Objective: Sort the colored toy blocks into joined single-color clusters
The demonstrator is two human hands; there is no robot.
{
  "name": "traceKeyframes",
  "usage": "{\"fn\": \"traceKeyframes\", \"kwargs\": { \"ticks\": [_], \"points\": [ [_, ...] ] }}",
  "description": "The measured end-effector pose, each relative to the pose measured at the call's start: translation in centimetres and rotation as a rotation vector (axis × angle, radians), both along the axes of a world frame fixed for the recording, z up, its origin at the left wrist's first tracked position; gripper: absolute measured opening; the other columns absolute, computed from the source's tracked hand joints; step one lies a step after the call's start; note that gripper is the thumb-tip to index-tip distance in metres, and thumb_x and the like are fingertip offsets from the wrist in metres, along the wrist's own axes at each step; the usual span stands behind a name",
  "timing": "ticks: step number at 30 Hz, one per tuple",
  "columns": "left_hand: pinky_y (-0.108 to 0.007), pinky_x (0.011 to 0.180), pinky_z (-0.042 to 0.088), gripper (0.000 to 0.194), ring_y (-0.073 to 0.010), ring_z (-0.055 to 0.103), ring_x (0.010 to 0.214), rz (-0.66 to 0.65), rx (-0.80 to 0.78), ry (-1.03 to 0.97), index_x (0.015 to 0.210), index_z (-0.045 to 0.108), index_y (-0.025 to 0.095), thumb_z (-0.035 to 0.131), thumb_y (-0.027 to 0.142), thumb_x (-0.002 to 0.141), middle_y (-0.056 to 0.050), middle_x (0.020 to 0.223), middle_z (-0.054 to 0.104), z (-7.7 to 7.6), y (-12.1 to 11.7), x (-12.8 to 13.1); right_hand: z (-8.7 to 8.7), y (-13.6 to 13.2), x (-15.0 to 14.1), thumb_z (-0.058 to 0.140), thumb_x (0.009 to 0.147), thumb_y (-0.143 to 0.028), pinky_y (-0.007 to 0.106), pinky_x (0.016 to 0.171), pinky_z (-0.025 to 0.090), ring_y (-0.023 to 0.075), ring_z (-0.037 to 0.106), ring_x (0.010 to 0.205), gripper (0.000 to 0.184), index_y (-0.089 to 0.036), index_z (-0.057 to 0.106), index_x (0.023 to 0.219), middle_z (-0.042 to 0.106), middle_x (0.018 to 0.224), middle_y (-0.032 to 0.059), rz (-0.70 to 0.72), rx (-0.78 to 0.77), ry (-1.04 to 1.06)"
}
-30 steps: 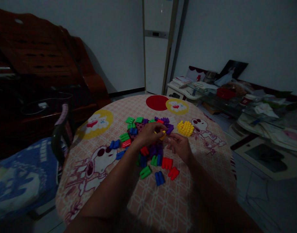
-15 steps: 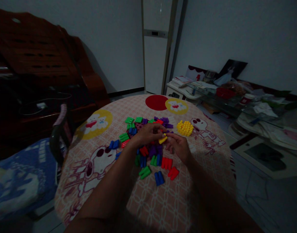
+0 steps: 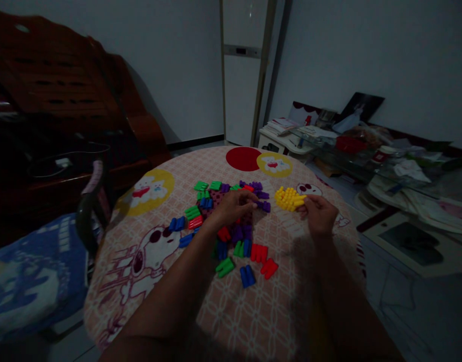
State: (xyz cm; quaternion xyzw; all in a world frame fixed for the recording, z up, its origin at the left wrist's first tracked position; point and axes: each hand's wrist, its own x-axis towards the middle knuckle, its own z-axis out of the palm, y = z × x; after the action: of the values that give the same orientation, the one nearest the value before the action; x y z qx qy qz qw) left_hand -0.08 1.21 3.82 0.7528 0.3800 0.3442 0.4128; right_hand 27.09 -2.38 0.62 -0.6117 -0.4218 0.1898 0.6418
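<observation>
On the round table, my right hand (image 3: 320,213) pinches a yellow building block (image 3: 300,200) between thumb and fingers. This block touches, or lies right against, a cluster of yellow blocks (image 3: 284,198); I cannot tell whether they are joined. My left hand (image 3: 234,205) hovers over the middle of a loose pile, fingers bent and a little apart, with nothing seen in them. Just beyond its fingertips lies a purple block (image 3: 266,206). Part of a dark red studded piece (image 3: 216,197) shows behind that hand; the hand and forearm hide some of the pile.
Around the pile lie green blocks (image 3: 225,267), blue blocks (image 3: 247,276) and red blocks (image 3: 269,269). A patterned cloth (image 3: 253,322) covers the table. At left stands a chair (image 3: 89,216) with a blue cushion; at right, a cluttered glass-topped stand (image 3: 329,151).
My right hand has moved right, away from my left hand, carrying the yellow block to the yellow cluster. My left hand stays over the pile, its fingers now off the block.
</observation>
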Motion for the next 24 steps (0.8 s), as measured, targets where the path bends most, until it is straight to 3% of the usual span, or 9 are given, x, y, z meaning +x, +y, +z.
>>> {"fn": "traceKeyframes", "kwargs": {
  "ticks": [3,7,15,20,24],
  "points": [
    [-0.025,0.063,0.049,0.025,-0.0160,0.065,0.070,0.005,-0.013,-0.030,0.096,0.071,0.015,0.065,0.034,0.079,-0.003,0.078,0.070,-0.3,0.3,-0.3,-0.5,0.4,3.1,0.057,0.074,-0.034,0.034,0.061,0.050,0.0228,0.065,0.062,0.031,-0.013,0.073,0.091,0.071,0.069,0.0098,-0.268,-0.085,-0.374],
    [-0.027,0.063,0.051,0.028,-0.0170,0.067,0.068,0.008,-0.075,-0.056,0.096,0.069,0.014,0.065,0.037,0.079,-0.003,0.075,0.071,-0.4,0.6,-0.6,-1.5,0.9,3.8,0.050,0.077,-0.031,0.034,0.070,0.046,0.0253,0.065,0.073,0.031,-0.014,0.075,0.086,0.074,0.078,0.0147,-0.291,-0.178,-0.671],
    [-0.028,0.064,0.053,0.027,-0.0184,0.069,0.066,0.032,-0.097,-0.081,0.094,0.069,0.015,0.066,0.037,0.079,-0.004,0.072,0.071,-0.1,0.6,-0.9,-2.3,1.6,2.7,0.040,0.086,-0.037,0.031,0.065,0.040,0.0213,0.058,0.066,0.041,-0.015,0.074,0.078,0.070,0.070,0.0125,-0.118,-0.189,-0.766],
    [-0.027,0.063,0.053,0.030,-0.0182,0.069,0.068,0.062,-0.064,-0.080,0.096,0.070,0.014,0.066,0.038,0.078,-0.005,0.076,0.072,-0.5,1.1,-1.3,-2.8,1.6,3.0,0.042,0.081,-0.032,0.031,0.069,0.044,0.0223,0.063,0.073,0.038,-0.014,0.075,0.087,0.073,0.077,0.0105,-0.037,-0.203,-0.708],
    [-0.029,0.068,0.052,0.025,-0.0187,0.068,0.072,0.222,0.075,0.070,0.097,0.071,0.014,0.062,0.030,0.081,-0.005,0.079,0.073,-0.1,1.3,-2.0,-2.9,1.8,2.8,0.040,0.079,-0.030,0.035,0.078,0.048,0.0256,0.067,0.082,0.043,-0.012,0.076,0.093,0.076,0.091,0.0147,-0.027,-0.204,-0.718]
  ]
}}
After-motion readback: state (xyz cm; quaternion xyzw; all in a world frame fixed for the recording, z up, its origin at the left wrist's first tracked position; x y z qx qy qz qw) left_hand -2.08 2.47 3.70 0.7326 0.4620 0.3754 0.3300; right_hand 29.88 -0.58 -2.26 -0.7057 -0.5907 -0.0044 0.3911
